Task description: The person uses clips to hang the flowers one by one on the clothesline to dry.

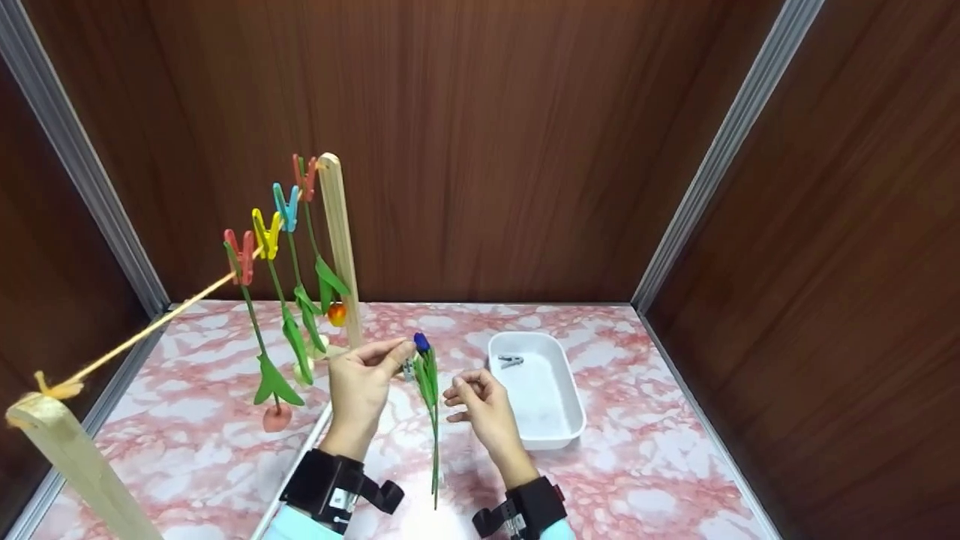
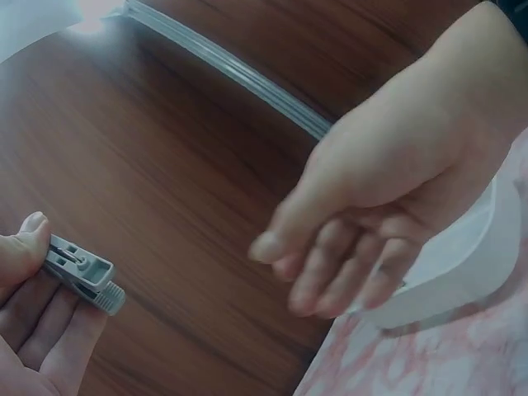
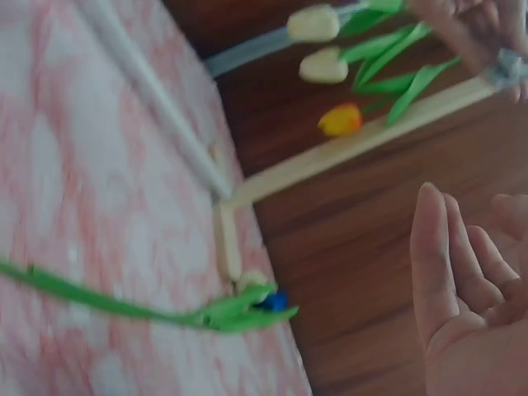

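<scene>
My left hand point(image 1: 362, 390) pinches a grey clothespin point(image 2: 81, 268) between thumb and fingers, its free end pointing away from the fingertips. My right hand point(image 1: 484, 409) is raised just left of the white tray, fingers loosely bent and nothing in them. Between the hands, a blue tulip point(image 1: 421, 343) with long green stems point(image 1: 435, 450) lies on the table. A pale bud point(image 3: 252, 280) shows beside the blue one in the right wrist view.
A string point(image 1: 150, 328) runs between wooden posts point(image 1: 341, 240) on the left. Red point(image 1: 240, 259), yellow point(image 1: 268, 234) and blue point(image 1: 286, 208) clothespins hold artificial tulips upside down from it. The white tray point(image 1: 540, 420) contains another grey clothespin point(image 1: 511, 361).
</scene>
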`<state>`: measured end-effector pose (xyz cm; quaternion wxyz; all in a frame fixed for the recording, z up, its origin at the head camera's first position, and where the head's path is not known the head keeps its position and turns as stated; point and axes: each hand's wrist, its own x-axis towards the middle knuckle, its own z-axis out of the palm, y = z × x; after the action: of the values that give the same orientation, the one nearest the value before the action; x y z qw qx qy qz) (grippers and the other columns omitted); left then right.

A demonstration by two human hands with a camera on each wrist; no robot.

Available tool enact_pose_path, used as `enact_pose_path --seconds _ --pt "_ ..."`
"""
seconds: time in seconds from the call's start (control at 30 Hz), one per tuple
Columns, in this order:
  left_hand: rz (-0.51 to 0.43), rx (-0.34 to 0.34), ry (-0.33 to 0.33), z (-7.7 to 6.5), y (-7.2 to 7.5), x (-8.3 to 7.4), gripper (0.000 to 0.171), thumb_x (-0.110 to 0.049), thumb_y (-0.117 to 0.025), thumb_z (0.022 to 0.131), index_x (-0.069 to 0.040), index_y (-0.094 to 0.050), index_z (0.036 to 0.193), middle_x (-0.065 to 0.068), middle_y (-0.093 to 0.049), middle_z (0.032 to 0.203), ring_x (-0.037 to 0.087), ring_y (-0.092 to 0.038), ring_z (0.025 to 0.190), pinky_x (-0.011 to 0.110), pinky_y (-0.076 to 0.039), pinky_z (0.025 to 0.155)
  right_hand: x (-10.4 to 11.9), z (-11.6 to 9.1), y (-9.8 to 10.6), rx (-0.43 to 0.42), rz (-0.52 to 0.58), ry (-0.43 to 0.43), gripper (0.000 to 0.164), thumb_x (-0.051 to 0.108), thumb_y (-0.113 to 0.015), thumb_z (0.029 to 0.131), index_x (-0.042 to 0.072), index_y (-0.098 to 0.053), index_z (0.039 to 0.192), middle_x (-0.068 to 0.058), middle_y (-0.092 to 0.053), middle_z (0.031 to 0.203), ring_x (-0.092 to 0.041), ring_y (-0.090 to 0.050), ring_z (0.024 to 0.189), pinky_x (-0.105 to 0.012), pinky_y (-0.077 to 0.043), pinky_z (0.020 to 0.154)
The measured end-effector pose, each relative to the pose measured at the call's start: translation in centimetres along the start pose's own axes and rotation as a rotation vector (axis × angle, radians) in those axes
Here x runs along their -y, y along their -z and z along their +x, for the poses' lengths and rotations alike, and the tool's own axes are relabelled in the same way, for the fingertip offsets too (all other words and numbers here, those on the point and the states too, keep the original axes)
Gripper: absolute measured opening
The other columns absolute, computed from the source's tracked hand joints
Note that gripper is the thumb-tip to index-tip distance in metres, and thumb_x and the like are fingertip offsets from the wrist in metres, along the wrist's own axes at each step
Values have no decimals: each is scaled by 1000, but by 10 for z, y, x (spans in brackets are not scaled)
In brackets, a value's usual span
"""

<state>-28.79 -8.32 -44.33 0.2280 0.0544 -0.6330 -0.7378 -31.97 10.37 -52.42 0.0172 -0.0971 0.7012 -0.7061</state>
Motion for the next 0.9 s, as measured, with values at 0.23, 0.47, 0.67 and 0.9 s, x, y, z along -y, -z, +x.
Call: enact_pose_path --seconds 0.23,0.47,0.67,0.9 --pt "3 5 -15 9 4 3 19 1 -87 88 12 -81 102 16 -85 90 4 -78 70 18 -64 69 -24 20 12 126 -643 216 9 1 -72 99 -4 -70 107 -17 -77 99 -19 -74 88 -33 -67 78" --pt "-8 7 4 14 2 10 19 3 -86 89 12 -80 104 12 -85 89 1 -77 72 17 -64 72 -48 26 -1 325 -1479 485 28 1 -83 86 17 -81 108 -3 -74 105 -23 -74 92 -35 -66 75" --pt "60 4 0 12 4 14 19 -1 -87 89 10 -82 104 20 -84 95 -3 -74 70 15 -62 69 -76 26 -9 355 -1734 639 19 9 -80 91 26 -83 100 2 -72 102 -17 -71 88 -30 -63 67" --pt "112 -2 -48 15 5 5 15 -4 -88 89 5 -84 101 19 -84 94 -4 -74 71 14 -61 69 -80 33 -4 342 -1645 746 15 8 -78 92 22 -83 98 4 -75 105 -17 -73 87 -30 -63 67"
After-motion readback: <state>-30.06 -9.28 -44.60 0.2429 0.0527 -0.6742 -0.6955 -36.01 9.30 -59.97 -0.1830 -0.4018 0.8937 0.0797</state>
